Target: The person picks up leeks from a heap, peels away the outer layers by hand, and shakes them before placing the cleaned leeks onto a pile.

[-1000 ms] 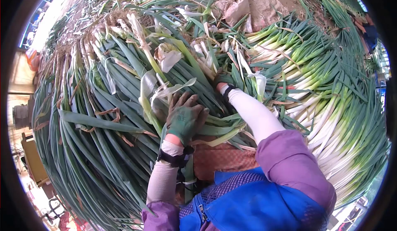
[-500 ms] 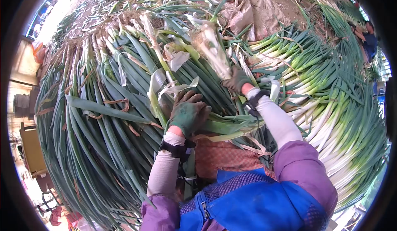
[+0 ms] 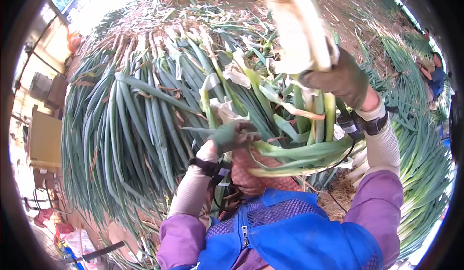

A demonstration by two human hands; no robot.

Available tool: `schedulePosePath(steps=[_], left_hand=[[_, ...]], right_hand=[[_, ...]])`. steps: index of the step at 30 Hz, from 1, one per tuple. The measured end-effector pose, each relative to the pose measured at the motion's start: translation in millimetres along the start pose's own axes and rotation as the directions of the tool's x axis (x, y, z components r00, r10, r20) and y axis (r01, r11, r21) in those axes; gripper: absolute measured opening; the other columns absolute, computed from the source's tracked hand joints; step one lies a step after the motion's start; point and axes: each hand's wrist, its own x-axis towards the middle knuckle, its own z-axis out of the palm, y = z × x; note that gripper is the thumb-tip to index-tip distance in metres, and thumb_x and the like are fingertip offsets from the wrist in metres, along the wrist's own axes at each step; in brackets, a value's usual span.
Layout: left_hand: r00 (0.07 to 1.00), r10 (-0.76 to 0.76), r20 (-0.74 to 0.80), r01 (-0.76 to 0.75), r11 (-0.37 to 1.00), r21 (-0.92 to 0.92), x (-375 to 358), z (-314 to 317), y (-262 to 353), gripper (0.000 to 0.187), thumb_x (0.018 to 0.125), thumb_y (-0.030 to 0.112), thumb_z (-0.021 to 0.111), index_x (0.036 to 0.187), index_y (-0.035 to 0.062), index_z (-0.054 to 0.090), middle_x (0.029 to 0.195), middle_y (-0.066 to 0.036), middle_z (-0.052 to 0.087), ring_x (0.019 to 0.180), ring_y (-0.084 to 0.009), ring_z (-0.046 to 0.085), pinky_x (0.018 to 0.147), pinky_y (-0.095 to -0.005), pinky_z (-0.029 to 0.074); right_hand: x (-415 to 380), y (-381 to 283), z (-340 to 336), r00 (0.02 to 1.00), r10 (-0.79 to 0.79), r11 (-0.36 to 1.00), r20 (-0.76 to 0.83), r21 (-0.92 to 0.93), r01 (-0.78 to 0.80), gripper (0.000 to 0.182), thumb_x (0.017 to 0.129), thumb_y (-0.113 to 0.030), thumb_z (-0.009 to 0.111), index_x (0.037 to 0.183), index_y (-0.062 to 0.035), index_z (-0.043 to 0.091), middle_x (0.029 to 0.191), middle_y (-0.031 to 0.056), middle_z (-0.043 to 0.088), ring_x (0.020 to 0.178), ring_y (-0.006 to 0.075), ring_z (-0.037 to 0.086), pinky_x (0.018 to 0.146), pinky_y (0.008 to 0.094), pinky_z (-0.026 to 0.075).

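Raised at the upper right, my right hand (image 3: 340, 79), in a dark glove, is wrapped round several green onion stalks (image 3: 302, 26), their white root ends pointing up and blurred. Their green leaves (image 3: 309, 151) hang down and bend left across my front. Lower and to the left, my left hand (image 3: 234, 137), in a green glove, has its fingers curled at the tips of these leaves. Under and beyond it lies a large pile of untrimmed green onions (image 3: 140, 115), roots away from me. Pale peeled leaf scraps (image 3: 224, 108) lie near my left hand.
Cleaned green onions (image 3: 415, 173) are heaped on the right. Another person (image 3: 436, 79) is at the far right edge. A tan box (image 3: 44, 139) stands at the left, with a metal bar (image 3: 99, 253) at the lower left. A red cloth (image 3: 249, 171) lies before my body.
My right hand has lifted the stalks up and to the right, away from the pile. My left hand has shifted slightly right and down. The view has turned a little.
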Motion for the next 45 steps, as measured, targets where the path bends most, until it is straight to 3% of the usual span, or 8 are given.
schedulePosePath(steps=[10,23,31,34,38,41,44,45], left_hand=[[0.676,-0.018,-0.737,-0.399,0.832,-0.386,-57,8,88,0.027,0.091,0.020,0.057,0.101,-0.0044,0.063,0.092,-0.003,0.065,0.083,-0.0111,0.059,0.073,-0.0259,0.048],[0.725,-0.132,-0.676,-0.382,0.740,-0.553,-101,4,23,0.065,0.095,0.057,0.041,0.122,-0.0002,0.054,0.106,-0.012,0.064,0.096,-0.0194,0.063,0.085,-0.0315,0.050],[0.749,-0.177,-0.638,-0.503,0.475,-0.722,-109,18,7,0.047,0.101,0.041,0.041,0.124,0.0022,0.054,0.115,-0.009,0.061,0.103,-0.0197,0.060,0.097,-0.0342,0.045],[0.791,-0.165,-0.590,-0.457,0.482,-0.748,-121,16,7,0.038,0.099,0.033,0.046,0.119,0.0027,0.058,0.108,-0.007,0.063,0.098,-0.0168,0.060,0.092,-0.0315,0.045],[0.614,-0.276,-0.740,-0.518,0.567,-0.641,-138,9,28,0.038,0.094,0.029,0.055,0.119,0.0015,0.057,0.103,-0.006,0.063,0.094,-0.0156,0.060,0.083,-0.0308,0.048],[0.484,-0.388,-0.784,-0.566,0.545,-0.619,-152,3,52,0.044,0.090,0.027,0.062,0.124,0.0001,0.054,0.107,-0.007,0.062,0.093,-0.0153,0.060,0.078,-0.0306,0.050],[0.433,-0.409,-0.803,-0.587,0.548,-0.596,-145,2,14,0.045,0.091,0.024,0.062,0.128,0.0003,0.052,0.109,-0.006,0.062,0.094,-0.0146,0.060,0.082,-0.0305,0.049],[0.469,-0.365,-0.804,-0.587,0.551,-0.593,-147,3,10,0.045,0.091,0.024,0.062,0.128,0.0004,0.052,0.110,-0.006,0.062,0.095,-0.0149,0.060,0.084,-0.0308,0.049]], right_hand=[[108,-34,161,0.926,-0.141,0.990,0.351,0.067,0.125,0.069,0.076,-0.048,0.075,0.124,-0.0027,0.054,0.112,0.0146,0.066,0.104,0.0221,0.062,0.091,0.0340,0.047],[35,72,175,0.953,0.188,0.962,0.237,-0.239,-0.130,0.058,0.081,-0.030,0.070,0.125,0.0023,0.048,0.087,0.0089,0.065,0.080,0.0198,0.062,0.071,0.0347,0.052],[48,119,209,0.833,-0.482,0.739,0.270,-0.384,0.553,0.063,0.088,-0.027,0.061,0.140,-0.0023,0.035,0.126,0.0239,0.053,0.111,0.0320,0.057,0.090,0.0364,0.048],[53,148,243,0.791,-0.002,0.709,0.612,0.558,-0.430,0.036,0.095,-0.018,0.050,0.128,-0.0026,0.046,0.100,0.0166,0.056,0.064,0.0117,0.051,0.050,0.0161,0.038],[81,161,235,0.445,0.199,0.163,0.873,0.418,-0.894,0.030,0.099,-0.020,0.039,0.119,0.0006,0.047,0.085,0.0123,0.052,0.054,0.0075,0.043,0.043,0.0143,0.032],[61,147,223,0.747,0.055,0.956,0.662,0.181,-0.231,0.028,0.099,-0.016,0.037,0.116,0.0031,0.050,0.083,0.0076,0.050,0.055,0.0066,0.041,0.045,0.0145,0.031],[75,148,214,0.504,0.258,0.191,0.825,0.468,-0.863,0.025,0.096,-0.005,0.040,0.115,0.0043,0.054,0.085,0.0051,0.052,0.056,0.0057,0.042,0.047,0.0145,0.031],[68,143,216,0.644,0.197,0.495,0.739,0.492,-0.716,0.026,0.096,-0.004,0.039,0.116,0.0041,0.054,0.086,0.0048,0.053,0.056,0.0054,0.042,0.047,0.0148,0.031]])
